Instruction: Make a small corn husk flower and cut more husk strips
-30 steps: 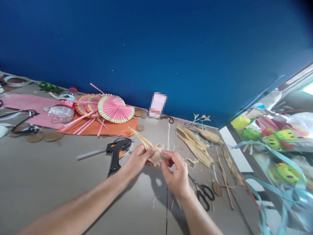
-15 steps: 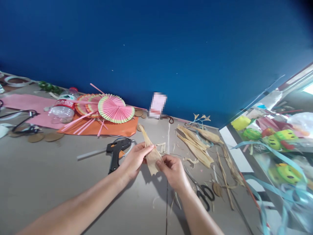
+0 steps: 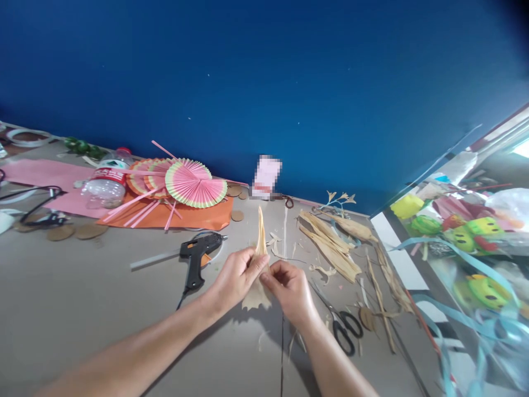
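Observation:
A pale dried corn husk (image 3: 261,237) is pinched between my two hands above the table, its narrow tip pointing away from me and its jagged wide end hanging toward me. My left hand (image 3: 242,271) grips its middle from the left, thumb on top. Fingers of my right hand (image 3: 290,285) are closed on its right edge, and part of the husk is hidden behind them. To the left lies a black glue gun (image 3: 197,258) with a clear glue stick (image 3: 155,260) in its back. Scissors (image 3: 341,320) with black handles rest beside my right wrist.
Loose corn husks (image 3: 330,245) and scraps lie at the right. Pink paper fans (image 3: 196,183) rest on orange paper (image 3: 210,216), next to a plastic bottle (image 3: 106,182). A blue wall (image 3: 264,94) closes off the back. Blue ribbon (image 3: 458,325) and bagged toys stand at the far right.
The husk has turned so its tip points straight away, and it is gathered narrower. My left hand has shifted slightly right and down along it, while my right hand stays nearly in place.

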`<state>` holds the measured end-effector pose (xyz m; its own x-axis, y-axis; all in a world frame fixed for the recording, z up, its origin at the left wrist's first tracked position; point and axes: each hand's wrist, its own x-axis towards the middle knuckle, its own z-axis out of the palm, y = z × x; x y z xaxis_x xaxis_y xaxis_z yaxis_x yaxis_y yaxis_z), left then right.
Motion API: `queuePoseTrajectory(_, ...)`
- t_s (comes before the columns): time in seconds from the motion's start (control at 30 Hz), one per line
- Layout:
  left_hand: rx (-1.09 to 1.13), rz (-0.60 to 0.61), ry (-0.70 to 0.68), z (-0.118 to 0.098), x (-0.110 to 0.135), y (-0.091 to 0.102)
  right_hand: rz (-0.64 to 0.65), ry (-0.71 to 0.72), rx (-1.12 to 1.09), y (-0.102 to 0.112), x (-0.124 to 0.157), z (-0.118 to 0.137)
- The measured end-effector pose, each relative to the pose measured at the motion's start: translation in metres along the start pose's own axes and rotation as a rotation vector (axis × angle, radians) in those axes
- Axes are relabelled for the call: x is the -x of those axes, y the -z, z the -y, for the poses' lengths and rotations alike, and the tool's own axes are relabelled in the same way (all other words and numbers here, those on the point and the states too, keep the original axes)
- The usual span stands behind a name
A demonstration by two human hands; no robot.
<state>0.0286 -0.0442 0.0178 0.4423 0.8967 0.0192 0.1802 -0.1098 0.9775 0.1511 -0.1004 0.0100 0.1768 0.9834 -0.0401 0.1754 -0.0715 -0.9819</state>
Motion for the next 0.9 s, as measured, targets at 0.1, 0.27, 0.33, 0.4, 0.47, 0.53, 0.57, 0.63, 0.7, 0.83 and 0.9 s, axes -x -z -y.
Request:
queuePoseTrajectory(0.1, 0.007, 0.025, -0.003, -0.001, 0.000, 0.001, 0.067, -0.069, -0.116, 0.000, 0.000, 0.003)
queuePoseTrajectory(0.27, 0.063, 0.046, 0.034, -0.005, 0.000, 0.004, 0.102, -0.094, -0.185, 0.001, 0.001, 0.002)
queuePoseTrajectory(0.33, 0.084, 0.062, 0.048, -0.005, 0.000, 0.003, 0.090, -0.054, -0.168, 0.001, 0.001, 0.002)
queuePoseTrajectory(0.4, 0.070, 0.064, 0.046, -0.002, 0.001, 0.001, 0.071, -0.032, -0.143, 0.001, 0.001, 0.002)
queuePoseTrajectory(0.47, 0.036, 0.057, 0.019, 0.001, 0.001, -0.001, 0.052, -0.049, -0.125, 0.000, 0.000, 0.002)
queuePoseTrajectory(0.53, 0.041, 0.086, -0.003, 0.002, 0.001, -0.001, 0.041, -0.077, -0.148, -0.001, -0.001, 0.000)
queuePoseTrajectory(0.57, 0.065, 0.122, 0.002, 0.002, 0.001, -0.001, 0.041, -0.085, -0.181, -0.001, -0.001, -0.001)
queuePoseTrajectory(0.63, 0.137, 0.197, 0.047, -0.001, 0.000, 0.000, 0.061, -0.089, -0.267, -0.001, -0.002, -0.004)
queuePoseTrajectory(0.7, 0.216, 0.262, 0.106, -0.005, 0.001, 0.001, 0.085, -0.088, -0.343, -0.002, -0.002, -0.005)
queuePoseTrajectory(0.83, 0.321, 0.289, 0.163, -0.009, 0.001, -0.001, 0.101, -0.086, -0.383, -0.001, 0.000, -0.004)
queuePoseTrajectory(0.9, 0.307, 0.200, 0.158, -0.008, 0.000, -0.002, 0.116, -0.077, -0.336, -0.001, 0.002, -0.002)
